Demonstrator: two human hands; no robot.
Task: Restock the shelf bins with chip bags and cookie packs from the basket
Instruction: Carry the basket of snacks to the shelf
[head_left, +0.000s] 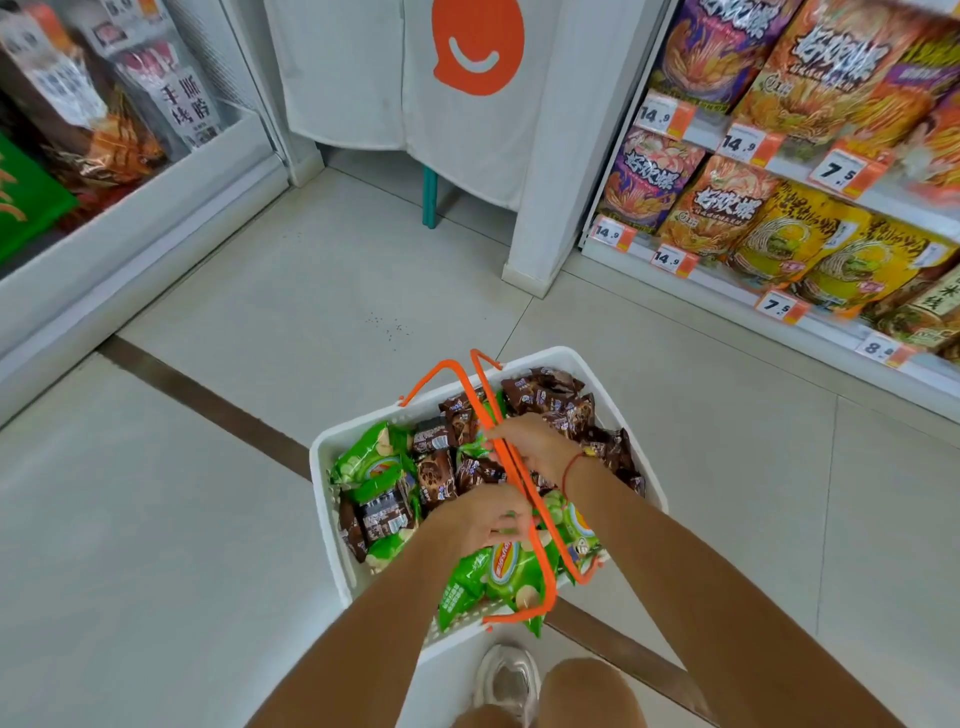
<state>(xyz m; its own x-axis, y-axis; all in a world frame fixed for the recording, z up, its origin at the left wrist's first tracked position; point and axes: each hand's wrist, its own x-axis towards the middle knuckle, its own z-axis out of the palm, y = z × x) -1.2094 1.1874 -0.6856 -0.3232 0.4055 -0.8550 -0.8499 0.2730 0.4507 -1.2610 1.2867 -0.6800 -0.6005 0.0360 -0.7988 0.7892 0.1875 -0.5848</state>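
Both hands grip orange handles (511, 467) over the basket (327, 457): right hand (530, 441), left hand (488, 519), fingers partly hidden.

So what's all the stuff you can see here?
basket: one, white, on the floor, below centre
handles: two, orange, raised together over the basket
chip bags: several, green, in the basket's left and near parts
cookie packs: many, brown, in the basket's middle and far side
shelf snack bags: many, purple, orange, yellow, right
price tags: several, white and orange, on shelf edges
left shelf: one, white, holds dark packets
curtain: white, orange logo, top centre
shoe: one, silver-white, bottom
left hand: grip on the handles
right hand: grip on the handles
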